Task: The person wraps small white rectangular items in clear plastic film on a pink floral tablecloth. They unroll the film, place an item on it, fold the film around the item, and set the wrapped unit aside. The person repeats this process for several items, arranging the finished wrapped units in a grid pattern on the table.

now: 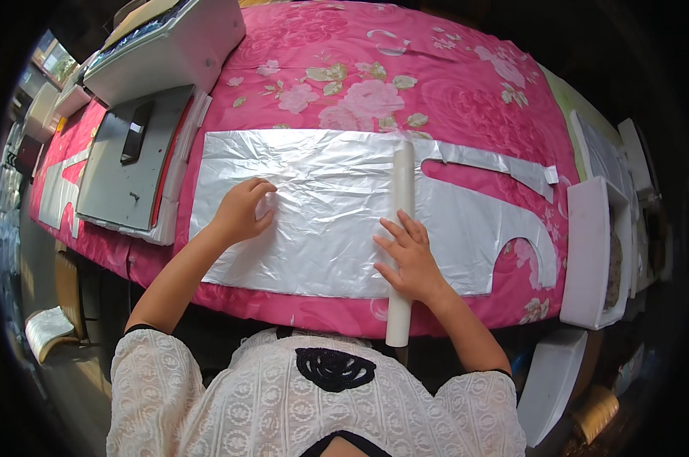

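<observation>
A shiny silver plastic sheet [321, 206], cut with strap and curve shapes at its right end, lies flat on a pink flowered cloth [375, 68] covering the table. A long white tube [402, 190] lies across the sheet, reaching past the near table edge. My right hand [409, 259] rests flat on the tube with fingers spread. My left hand [241, 209] presses on the sheet's left part with fingers curled, holding nothing.
A grey flat press with white padding [135, 164] sits at the left, and a white machine housing [173, 46] lies behind it. White foam boxes [592, 251] stand at the right edge. More silver sheet [55, 190] lies far left.
</observation>
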{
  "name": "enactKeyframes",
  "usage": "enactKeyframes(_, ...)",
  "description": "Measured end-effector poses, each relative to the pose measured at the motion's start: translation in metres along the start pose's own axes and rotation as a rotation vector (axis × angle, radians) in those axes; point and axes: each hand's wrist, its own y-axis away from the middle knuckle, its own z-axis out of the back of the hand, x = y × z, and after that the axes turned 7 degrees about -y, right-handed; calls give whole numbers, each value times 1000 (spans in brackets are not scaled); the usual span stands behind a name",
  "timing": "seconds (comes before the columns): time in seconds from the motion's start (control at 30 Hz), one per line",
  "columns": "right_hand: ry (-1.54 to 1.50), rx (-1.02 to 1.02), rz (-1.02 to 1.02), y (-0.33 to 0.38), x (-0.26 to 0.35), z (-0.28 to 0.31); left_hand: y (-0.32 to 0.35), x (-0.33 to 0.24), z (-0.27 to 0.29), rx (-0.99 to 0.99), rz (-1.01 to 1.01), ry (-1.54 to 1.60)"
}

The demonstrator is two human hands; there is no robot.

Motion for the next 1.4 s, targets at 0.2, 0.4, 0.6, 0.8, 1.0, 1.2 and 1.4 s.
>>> enactKeyframes(0.2,-136,-3,61,-3,8,0,39,17,8,-129,342,327)
enactKeyframes(0.4,-123,-16,116,30,-7,21,87,11,24,-220,372,309)
enactKeyframes(0.6,58,190,248,14,12,2,136,5,41,-305,408,359)
enactKeyframes(0.8,-441,642,546,-66,153,-65,176,2,47,-351,560,483)
enactKeyframes(1.0,-174,290,553,-121,120,-64,229,-11,44,-290,710,628)
enactKeyframes(1.2,6,284,654,-167,115,-130,230,-34,40,-235,740,631)
enactKeyframes(1.4,18,78,332,-204,189,-202,209,-39,32,-162,792,200)
